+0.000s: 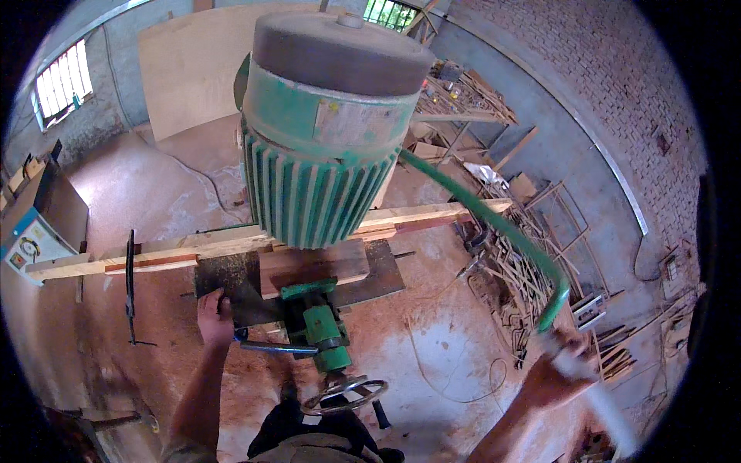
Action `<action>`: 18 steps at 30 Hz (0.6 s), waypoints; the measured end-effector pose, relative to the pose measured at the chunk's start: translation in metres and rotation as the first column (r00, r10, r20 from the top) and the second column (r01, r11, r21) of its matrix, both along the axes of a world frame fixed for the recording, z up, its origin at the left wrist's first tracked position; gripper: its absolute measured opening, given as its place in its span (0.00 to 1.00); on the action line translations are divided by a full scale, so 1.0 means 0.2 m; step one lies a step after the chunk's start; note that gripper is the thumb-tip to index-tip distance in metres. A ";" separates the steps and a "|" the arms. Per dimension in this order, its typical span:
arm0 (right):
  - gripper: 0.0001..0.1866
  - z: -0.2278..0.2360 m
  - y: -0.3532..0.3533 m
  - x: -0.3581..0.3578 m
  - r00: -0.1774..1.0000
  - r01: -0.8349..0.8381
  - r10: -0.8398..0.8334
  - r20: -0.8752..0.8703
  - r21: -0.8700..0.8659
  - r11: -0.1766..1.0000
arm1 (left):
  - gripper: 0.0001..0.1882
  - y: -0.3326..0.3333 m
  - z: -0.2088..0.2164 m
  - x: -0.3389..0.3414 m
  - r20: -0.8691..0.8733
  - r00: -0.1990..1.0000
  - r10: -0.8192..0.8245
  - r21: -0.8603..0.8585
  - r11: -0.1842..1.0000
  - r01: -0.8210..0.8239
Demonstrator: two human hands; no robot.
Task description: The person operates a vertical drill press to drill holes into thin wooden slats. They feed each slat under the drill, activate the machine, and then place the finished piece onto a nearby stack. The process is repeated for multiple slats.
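A large machine with a ribbed green motor (328, 147) stands in front of me. From its right side comes a bent green lever (502, 220). My right hand (562, 370) is wrapped round the lever's greyish lower end, which is blurred. My left hand (215, 318) lies at the left edge of the machine's dark table (239, 287), fingers on its sawdust-covered surface. On that table a reddish wooden block (315, 268) sits against a green clamp (316, 301). The motor hides whatever is beneath it. Close to my left hand is a metal lever with a blue end (274, 347).
A long pale wooden beam (162, 258) crosses behind the table, with a bar clamp (130, 285) on its left part. A metal handwheel (345, 396) is near my body. Wood scraps (525, 270) are heaped at right; a cabinet (42, 224) stands far left. A cable (455, 397) lies on the floor.
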State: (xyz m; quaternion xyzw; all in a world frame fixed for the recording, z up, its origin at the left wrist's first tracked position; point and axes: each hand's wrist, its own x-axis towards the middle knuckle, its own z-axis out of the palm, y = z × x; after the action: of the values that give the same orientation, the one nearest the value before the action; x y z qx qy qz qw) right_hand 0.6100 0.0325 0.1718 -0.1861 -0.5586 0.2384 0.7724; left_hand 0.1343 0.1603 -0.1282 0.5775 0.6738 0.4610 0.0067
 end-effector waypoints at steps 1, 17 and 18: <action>0.21 0.18 0.07 0.01 0.993 0.050 -0.048 -0.107 0.020 0.999 | 0.12 -0.01 -0.03 0.02 0.214 0.977 -0.021 0.024 1.000 0.016; 0.22 -0.69 1.42 -0.17 0.955 0.033 0.236 0.180 -0.854 0.520 | 0.30 -0.27 0.25 0.36 0.908 -0.241 -0.342 0.379 0.916 0.130; 0.23 -0.96 1.42 -0.10 0.970 -0.044 0.234 0.066 -0.900 0.435 | 0.28 -0.20 0.48 0.52 0.870 -0.305 -0.387 0.444 0.885 0.144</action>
State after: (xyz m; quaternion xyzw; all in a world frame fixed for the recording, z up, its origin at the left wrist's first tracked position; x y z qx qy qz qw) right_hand 0.5890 0.3159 -0.0206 -0.5380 -0.4302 0.5409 0.4825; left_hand 0.2380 0.1208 -0.0329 0.1337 0.2212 0.7683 0.5856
